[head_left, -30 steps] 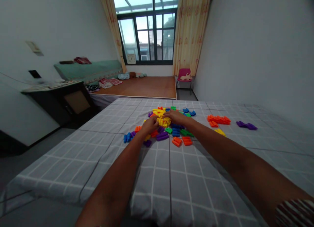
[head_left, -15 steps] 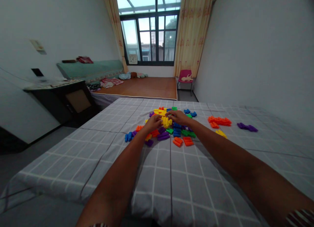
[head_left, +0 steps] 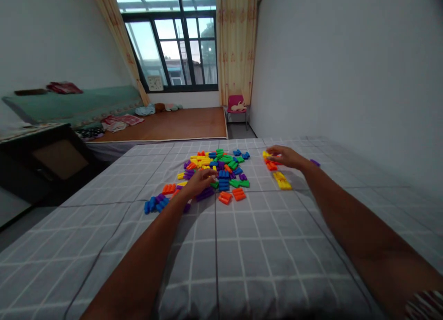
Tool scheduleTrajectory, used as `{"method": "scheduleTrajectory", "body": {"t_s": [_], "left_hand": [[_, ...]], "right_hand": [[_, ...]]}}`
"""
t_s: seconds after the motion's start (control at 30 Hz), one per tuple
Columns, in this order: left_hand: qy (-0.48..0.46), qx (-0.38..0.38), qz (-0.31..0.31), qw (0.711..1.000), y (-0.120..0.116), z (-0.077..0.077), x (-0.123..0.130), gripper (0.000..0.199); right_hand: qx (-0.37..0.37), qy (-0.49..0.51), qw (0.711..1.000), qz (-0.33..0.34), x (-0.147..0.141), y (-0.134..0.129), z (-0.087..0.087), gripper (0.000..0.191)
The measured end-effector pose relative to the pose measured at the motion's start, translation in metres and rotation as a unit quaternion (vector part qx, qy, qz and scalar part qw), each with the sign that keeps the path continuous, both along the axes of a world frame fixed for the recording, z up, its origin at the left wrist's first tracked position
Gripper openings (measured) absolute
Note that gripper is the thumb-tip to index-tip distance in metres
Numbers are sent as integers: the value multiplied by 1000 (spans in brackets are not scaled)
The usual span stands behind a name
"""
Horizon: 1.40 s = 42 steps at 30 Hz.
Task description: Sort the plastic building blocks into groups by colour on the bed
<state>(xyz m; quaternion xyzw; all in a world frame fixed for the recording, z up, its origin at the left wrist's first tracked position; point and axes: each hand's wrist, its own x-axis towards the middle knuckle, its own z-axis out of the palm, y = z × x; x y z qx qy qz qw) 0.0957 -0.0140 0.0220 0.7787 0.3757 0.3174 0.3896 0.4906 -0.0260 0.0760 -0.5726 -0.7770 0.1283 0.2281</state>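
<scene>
A mixed pile of coloured plastic pieces point(head_left: 223, 181) lies on the checked cloth point(head_left: 242, 251). Over the pile's near part is my left hand point(head_left: 200, 181), its fingers curled; whether it holds a piece is hidden. To the right, my right hand point(head_left: 285, 156) pinches a yellow piece point(head_left: 266, 154) at the orange group point(head_left: 271, 165). Nearer to me than that group lie joined yellow pieces point(head_left: 282, 181). Just beyond my right wrist a purple piece point(head_left: 314, 162) shows. Two orange pieces point(head_left: 238, 194) rest at the pile's near edge.
Behind the cloth-covered surface stands a bed with a brown mat point(head_left: 187, 121). A dark cabinet point(head_left: 51, 154) is at the left, and a pink chair point(head_left: 236, 103) stands near the curtain. A white wall point(head_left: 339, 71) runs along the right.
The view has turned right. My right hand has moved from the pile to the orange group, with a yellow piece. My left hand has stayed at the pile, away from the yellow pieces.
</scene>
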Motion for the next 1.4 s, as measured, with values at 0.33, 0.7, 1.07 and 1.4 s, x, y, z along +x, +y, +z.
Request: {"method": "scheduleTrajectory", "body": {"t_s": [0.33,0.7,1.07,1.4], "left_hand": [[83,58,-3,995,-3,-1,3,38],[80,43,-12,996,-1,-6,-1,41],[69,61,18,996,0,4,-6,34],[118,93,283,947,31,10,-84,32]], "right_hand": [[-180,-46,982,-11,97,-29,-30,55],[-195,-74,978,-12,84,-24,-38,49],[-208,-58,976,13,89,-22,-43,50],[43,-96,994,23,2,-23,3,32]]}}
